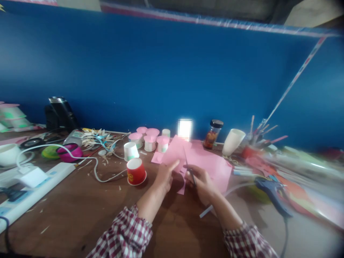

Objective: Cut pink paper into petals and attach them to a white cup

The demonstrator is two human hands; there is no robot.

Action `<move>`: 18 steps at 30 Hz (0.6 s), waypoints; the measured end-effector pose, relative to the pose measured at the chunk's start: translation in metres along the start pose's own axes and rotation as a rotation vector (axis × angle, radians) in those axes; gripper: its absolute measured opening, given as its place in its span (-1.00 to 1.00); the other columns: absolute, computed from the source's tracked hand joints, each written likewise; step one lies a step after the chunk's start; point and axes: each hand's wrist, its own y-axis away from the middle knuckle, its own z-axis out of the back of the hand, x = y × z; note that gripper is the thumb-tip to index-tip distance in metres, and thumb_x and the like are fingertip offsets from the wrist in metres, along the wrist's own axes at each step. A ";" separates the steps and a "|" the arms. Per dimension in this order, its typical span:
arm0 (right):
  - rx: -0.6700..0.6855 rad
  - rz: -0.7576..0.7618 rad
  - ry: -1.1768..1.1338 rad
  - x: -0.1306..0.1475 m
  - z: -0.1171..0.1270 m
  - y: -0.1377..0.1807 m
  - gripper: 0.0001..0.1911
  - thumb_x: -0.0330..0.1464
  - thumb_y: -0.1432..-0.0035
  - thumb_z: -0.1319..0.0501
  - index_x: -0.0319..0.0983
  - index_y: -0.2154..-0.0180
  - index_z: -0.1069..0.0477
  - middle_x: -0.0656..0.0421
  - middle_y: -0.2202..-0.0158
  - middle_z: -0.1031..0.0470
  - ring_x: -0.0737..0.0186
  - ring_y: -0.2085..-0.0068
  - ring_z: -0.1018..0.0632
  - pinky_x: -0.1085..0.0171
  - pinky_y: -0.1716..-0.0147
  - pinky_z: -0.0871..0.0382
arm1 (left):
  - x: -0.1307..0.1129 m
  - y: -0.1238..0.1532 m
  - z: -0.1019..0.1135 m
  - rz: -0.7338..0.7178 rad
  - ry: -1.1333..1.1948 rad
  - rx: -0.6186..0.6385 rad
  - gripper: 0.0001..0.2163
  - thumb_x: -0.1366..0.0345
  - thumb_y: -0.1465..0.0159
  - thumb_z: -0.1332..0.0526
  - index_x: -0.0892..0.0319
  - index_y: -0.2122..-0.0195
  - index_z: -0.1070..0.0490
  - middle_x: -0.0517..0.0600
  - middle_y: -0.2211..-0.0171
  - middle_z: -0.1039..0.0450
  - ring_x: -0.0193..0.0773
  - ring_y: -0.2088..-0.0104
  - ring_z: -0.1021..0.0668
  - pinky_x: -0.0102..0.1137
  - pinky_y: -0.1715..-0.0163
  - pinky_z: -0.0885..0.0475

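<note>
My left hand (166, 175) is closed on a sheet of pink paper (174, 152), its thumb lying over the sheet's lower edge. In my right hand (201, 179) is a pair of scissors (187, 157), fingers wrapped round the handles and blades pointing away from me at the paper. A narrow pink strip (182, 187) hangs below the sheet, between my hands. Behind and to the right lies a larger piece of pink paper (212, 161) on the table. A red paper cup (135, 172) stands upside down left of my left hand.
Small white cups with pink paper tops (149, 138) stand at the back, near a jar with a black lid (213, 134). A blue glue gun (272, 195) lies at right. A white power strip (37, 188) and its cable occupy the left.
</note>
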 end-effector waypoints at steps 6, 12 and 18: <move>-0.023 -0.016 0.049 0.002 -0.001 0.000 -0.52 -0.22 -0.02 -0.33 -0.34 0.05 -0.45 0.24 0.58 -0.40 0.34 0.54 -0.39 0.36 0.57 -0.24 | 0.002 -0.002 0.003 -0.002 0.021 0.031 -0.71 0.27 0.06 -0.43 0.33 0.35 -0.52 0.10 0.42 -0.56 -0.18 0.44 -0.58 -0.35 0.43 -0.49; -0.057 -0.005 0.106 0.002 0.000 -0.001 -0.52 -0.17 -0.02 -0.32 -0.34 0.07 -0.49 0.23 0.60 -0.40 0.32 0.56 -0.40 0.35 0.58 -0.27 | 0.002 -0.003 0.004 0.010 0.009 0.015 -0.67 0.24 0.09 -0.44 0.35 0.35 -0.51 0.10 0.46 -0.55 -0.17 0.48 -0.58 -0.35 0.49 -0.47; -0.079 -0.025 0.111 -0.001 0.000 -0.002 -0.55 -0.19 0.04 -0.36 -0.31 0.13 -0.53 0.24 0.60 -0.40 0.35 0.58 -0.36 0.37 0.61 -0.23 | 0.000 -0.002 0.002 0.026 -0.011 -0.036 -0.65 0.19 0.10 -0.45 0.33 0.37 -0.49 0.07 0.51 -0.53 -0.17 0.54 -0.56 -0.33 0.56 -0.46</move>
